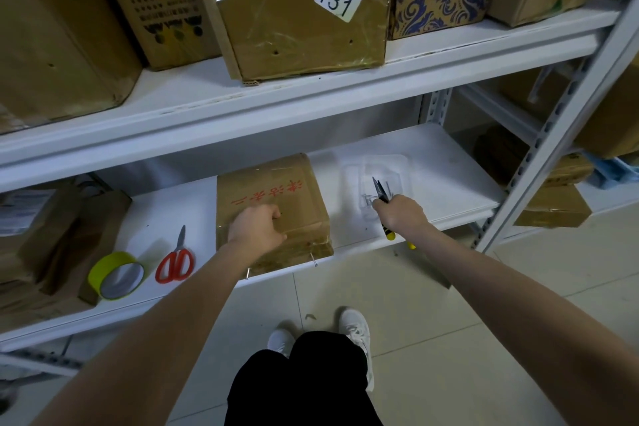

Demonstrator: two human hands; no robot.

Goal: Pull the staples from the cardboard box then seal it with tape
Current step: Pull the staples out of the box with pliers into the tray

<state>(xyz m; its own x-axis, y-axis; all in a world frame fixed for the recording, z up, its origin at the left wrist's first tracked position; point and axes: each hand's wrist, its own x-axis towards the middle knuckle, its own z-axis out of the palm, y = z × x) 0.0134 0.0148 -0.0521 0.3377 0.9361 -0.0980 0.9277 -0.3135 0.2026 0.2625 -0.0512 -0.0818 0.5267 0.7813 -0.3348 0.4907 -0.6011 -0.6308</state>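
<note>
Pliers [381, 193] gripped by the right hand [401, 214] point over a clear tray [387, 160] right of the box [266, 180]; the left hand [257, 226] rests on the box, fingers curled.

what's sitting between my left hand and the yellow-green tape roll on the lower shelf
Only the red-handled metal scissors, lying flat on the white shelf between the brown cardboard box under your left hand and the yellow-green tape roll. Nothing else visible is in that gap, so the hand could likely pass over them.
</note>
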